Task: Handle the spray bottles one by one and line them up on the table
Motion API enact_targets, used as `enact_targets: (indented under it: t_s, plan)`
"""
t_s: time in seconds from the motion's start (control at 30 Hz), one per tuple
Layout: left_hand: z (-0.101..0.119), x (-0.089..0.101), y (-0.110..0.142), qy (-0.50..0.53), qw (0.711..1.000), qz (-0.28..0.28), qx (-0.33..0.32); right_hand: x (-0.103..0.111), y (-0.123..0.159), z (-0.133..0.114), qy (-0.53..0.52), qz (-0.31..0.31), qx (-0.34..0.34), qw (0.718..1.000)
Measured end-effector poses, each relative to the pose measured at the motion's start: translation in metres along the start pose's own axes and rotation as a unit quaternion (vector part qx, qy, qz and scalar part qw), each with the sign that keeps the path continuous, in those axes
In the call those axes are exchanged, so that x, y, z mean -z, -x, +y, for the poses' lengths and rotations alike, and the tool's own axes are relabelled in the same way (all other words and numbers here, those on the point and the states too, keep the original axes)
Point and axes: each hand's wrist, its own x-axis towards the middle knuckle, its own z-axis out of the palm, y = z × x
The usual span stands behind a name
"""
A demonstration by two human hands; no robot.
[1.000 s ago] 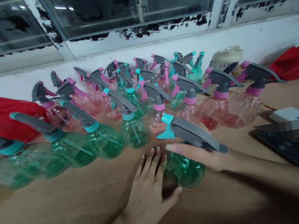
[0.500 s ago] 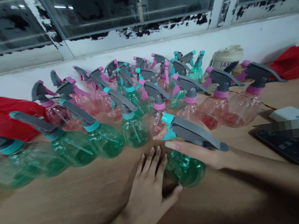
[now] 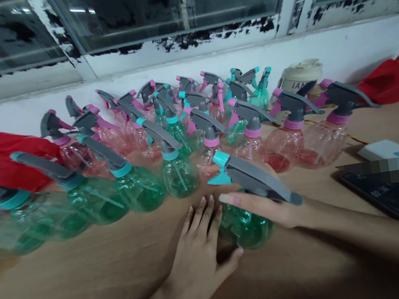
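Note:
A green spray bottle [image 3: 248,224] with a grey and turquoise trigger head stands on the table in front of me. My right hand [image 3: 264,205] is wrapped round its neck under the head, thumb on the near side; the other fingers are mostly hidden behind the head. Flat on the table just left of the bottle lies my left hand [image 3: 199,249], fingers stretched out and thumb pointing toward the bottle's base. Beyond my hands another green spray bottle [image 3: 180,177] stands in a row of similar ones, next to a pink spray bottle [image 3: 210,155].
Several green and pink spray bottles crowd the wooden table [image 3: 103,284] toward the wall. Red plastic bags [image 3: 8,153] lie at left and right. A pale tub [image 3: 301,74] stands at the back. On the right are a phone [image 3: 382,197] and a white box [image 3: 387,150].
The turquoise trigger now sticks out further to the left from the held bottle's head. My right hand keeps its grip, and my left hand stays in place.

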Motion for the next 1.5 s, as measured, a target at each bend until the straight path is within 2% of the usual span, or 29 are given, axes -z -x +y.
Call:
enact_targets:
  t_s: [0.2, 0.37, 0.83, 0.97, 1.1, 1.23, 1.37, 1.5]
  plan:
    - [0.0010, 0.0021, -0.0008, 0.008, 1.000, -0.016, 0.004, 0.0004, 0.0017, 0.0003, -0.014, -0.014, -0.022, 1.000]
    - [0.0007, 0.0016, -0.0007, 0.017, 1.000, -0.006, 0.004, 0.0012, 0.0023, -0.0003, -0.030, -0.026, -0.029, 0.999]
    - [0.0003, 0.0019, -0.0008, 0.011, 1.000, -0.004, 0.004, 0.0026, 0.0007, 0.0023, -0.017, -0.033, -0.018, 0.999]
    - [0.0013, 0.0037, -0.0014, 0.009, 1.000, -0.014, 0.005, 0.0021, -0.0009, 0.0012, -0.056, -0.049, -0.030, 0.997]
    - [0.0014, 0.0038, -0.0017, 0.015, 1.000, -0.017, 0.009, 0.0006, -0.0009, -0.0013, -0.075, -0.036, -0.020, 0.996]
    - [0.0002, 0.0021, -0.0011, 0.019, 1.000, -0.008, 0.004, -0.0007, 0.0002, -0.0034, -0.048, -0.018, -0.044, 0.998]
    - [-0.0001, 0.0024, -0.0010, 0.010, 1.000, -0.012, -0.002, -0.0002, 0.0002, -0.0043, -0.011, -0.019, -0.026, 0.999]
    - [0.0004, 0.0045, -0.0018, 0.005, 1.000, -0.015, 0.000, -0.0003, -0.0012, -0.0037, -0.020, -0.016, -0.025, 0.999]
